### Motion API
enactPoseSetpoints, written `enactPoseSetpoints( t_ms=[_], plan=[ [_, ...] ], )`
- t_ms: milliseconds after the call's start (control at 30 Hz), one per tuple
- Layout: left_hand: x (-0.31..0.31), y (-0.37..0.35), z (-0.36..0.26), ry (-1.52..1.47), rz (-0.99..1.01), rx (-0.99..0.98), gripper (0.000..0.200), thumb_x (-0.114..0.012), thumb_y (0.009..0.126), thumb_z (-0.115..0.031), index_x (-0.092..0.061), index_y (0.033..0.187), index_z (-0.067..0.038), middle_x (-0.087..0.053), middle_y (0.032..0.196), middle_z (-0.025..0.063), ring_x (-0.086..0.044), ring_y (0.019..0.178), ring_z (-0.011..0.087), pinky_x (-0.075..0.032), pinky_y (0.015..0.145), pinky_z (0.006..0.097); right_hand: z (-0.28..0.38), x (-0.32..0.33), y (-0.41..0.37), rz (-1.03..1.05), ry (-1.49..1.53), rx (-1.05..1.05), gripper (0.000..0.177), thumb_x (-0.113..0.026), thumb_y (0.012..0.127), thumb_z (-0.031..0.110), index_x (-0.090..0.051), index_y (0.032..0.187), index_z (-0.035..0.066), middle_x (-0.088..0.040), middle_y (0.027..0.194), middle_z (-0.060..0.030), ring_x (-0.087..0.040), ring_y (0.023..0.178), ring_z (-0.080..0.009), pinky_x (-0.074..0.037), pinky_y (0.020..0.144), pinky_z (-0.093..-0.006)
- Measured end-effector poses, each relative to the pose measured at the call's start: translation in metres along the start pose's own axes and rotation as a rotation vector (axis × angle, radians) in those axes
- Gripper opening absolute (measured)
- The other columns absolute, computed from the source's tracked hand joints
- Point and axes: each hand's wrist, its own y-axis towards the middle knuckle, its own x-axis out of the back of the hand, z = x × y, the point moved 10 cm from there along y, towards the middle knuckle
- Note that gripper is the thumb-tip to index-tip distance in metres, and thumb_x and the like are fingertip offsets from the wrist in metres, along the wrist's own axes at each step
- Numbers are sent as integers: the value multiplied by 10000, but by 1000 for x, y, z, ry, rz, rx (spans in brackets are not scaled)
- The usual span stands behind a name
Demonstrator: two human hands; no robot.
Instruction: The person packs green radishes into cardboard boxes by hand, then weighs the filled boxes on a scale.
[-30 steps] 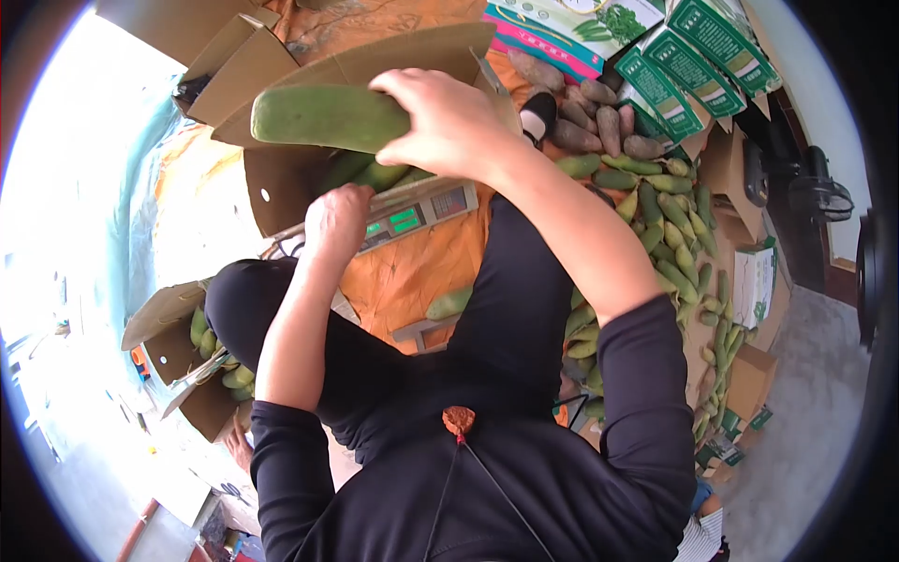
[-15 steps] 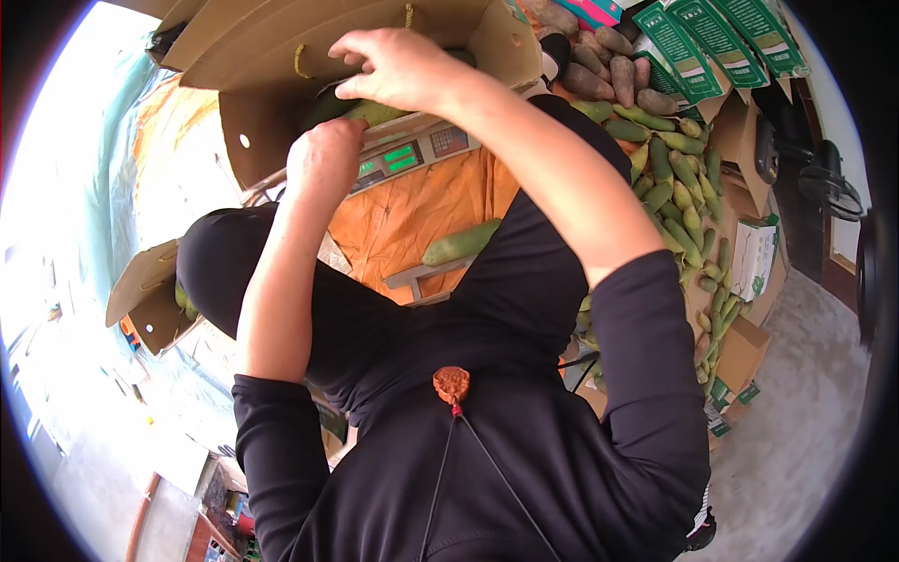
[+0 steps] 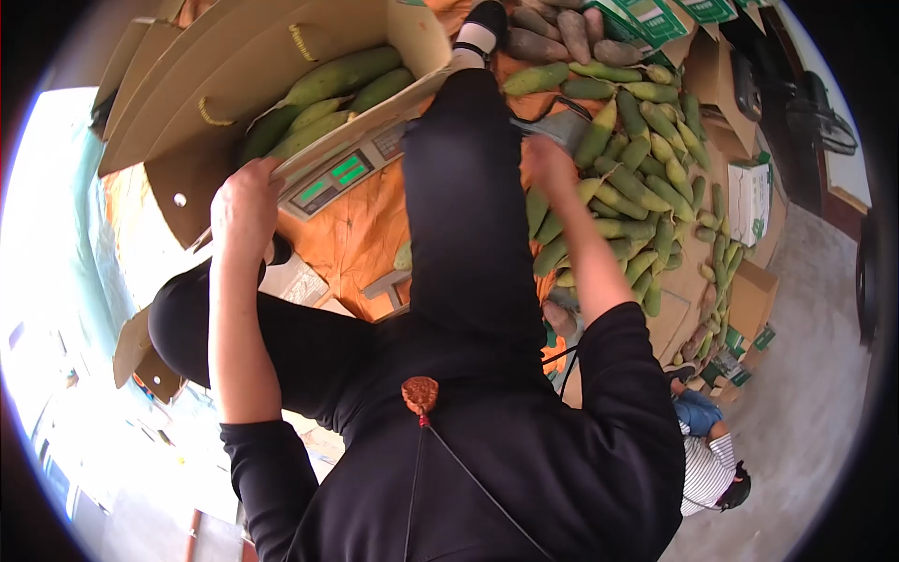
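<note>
My left hand (image 3: 245, 208) is closed at the near left edge of an open cardboard box (image 3: 375, 110), its fingers curled over the rim. Several green radishes (image 3: 342, 77) lie inside the box. Just under its near wall, a digital scale (image 3: 330, 180) shows lit green numbers. My right hand (image 3: 551, 170), smeared by motion, is beside my right knee at the near side of a heap of green radishes (image 3: 632, 187); its fingers cannot be made out. Another green radish (image 3: 403, 257) shows partly behind my leg, on the orange sheet (image 3: 361, 214).
Purplish-brown roots (image 3: 573, 36) lie beyond the heap, near green-and-white cartons (image 3: 646, 23). A standing fan (image 3: 822, 126) is at the right. Farther down, a person in a striped top (image 3: 704, 473) is on the grey floor. A smaller cardboard box (image 3: 133, 348) stands left of my knee.
My right hand has left the box and swung right to the radish heap. My left hand has stayed at the box's near edge. The view has turned right, and the radishes in the box now show clearly.
</note>
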Motion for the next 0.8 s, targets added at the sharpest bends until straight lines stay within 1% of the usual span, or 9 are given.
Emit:
enactPoseSetpoints(
  t_ms=[33, 67, 133, 167, 267, 433, 500, 567, 800],
  plan=[
    [0, 0, 1, -19, -4, -3, 221, -605, 816, -128, -657, 1028, -91, -643, 976, 123, -618, 900, 328, -497, 784, 404, 4, -38, -24, 162, -129, 17, 272, -623, 806, 167, -630, 1038, 23, -647, 1065, -146, -617, 955, -327, -493, 843, -423],
    [0, 1, 1, -36, -12, -4, 225, -603, 809, -110, -656, 1025, -79, -641, 965, 135, -617, 892, 334, -495, 778, 405, 17, -53, -50, 179, -271, -28, 306, -645, 787, 193, -636, 1048, 34, -636, 1096, -150, -610, 970, -328, -498, 867, -409],
    [2, -1, -2, -42, -32, -11, 235, -599, 800, -88, -655, 1028, -70, -639, 953, 146, -617, 889, 338, -493, 777, 405, 29, -122, -75, 379, -560, 216, 335, -672, 779, 233, -636, 1056, 46, -641, 1054, -149, -618, 931, -321, -501, 837, -374],
    [2, -1, -3, -61, -15, 5, 234, -601, 797, -81, -655, 1025, -69, -639, 955, 144, -616, 894, 337, -493, 780, 403, 13, -119, -77, 376, -548, 213, 335, -672, 779, 233, -636, 1056, 46, -641, 1054, -149, -618, 931, -321, -501, 837, -374],
    [3, -1, -2, -93, -17, 16, 230, -606, 792, -55, -657, 1016, -74, -636, 967, 130, -611, 908, 333, -492, 788, 397, 12, -154, -73, 404, -454, 181, 337, -675, 778, 230, -635, 1058, 46, -641, 1050, -146, -618, 928, -315, -500, 833, -370],
    [7, -2, -6, -131, -8, 36, 187, -597, 812, -60, -668, 985, -73, -635, 929, 120, -611, 887, 321, -499, 776, 390, 7, -174, -63, 477, -318, 153, 341, -680, 776, 225, -634, 1061, 44, -641, 1044, -140, -619, 922, -305, -499, 825, -364],
    [7, -2, -5, -131, -24, 38, 183, -596, 813, -60, -671, 979, -73, -636, 927, 117, -613, 885, 317, -500, 776, 389, -1, -176, -65, 508, -274, 136, 342, -683, 775, 223, -633, 1063, 44, -642, 1041, -138, -619, 920, -301, -499, 822, -362],
    [10, -2, -6, -166, -59, 21, 160, -606, 815, -55, -668, 963, -51, -632, 887, 127, -617, 829, 331, -496, 729, 377, -8, -173, -67, 542, -234, 116, 344, -685, 774, 221, -632, 1064, 44, -642, 1039, -136, -619, 917, -297, -499, 819, -360],
    [8, -2, -4, -127, -11, 17, 175, -606, 814, -66, -670, 976, -58, -635, 909, 122, -616, 860, 327, -495, 756, 382, -50, -151, -98, 676, -122, 12, 349, -692, 771, 213, -630, 1069, 42, -642, 1030, -128, -620, 909, -283, -497, 808, -352]
  ],
)
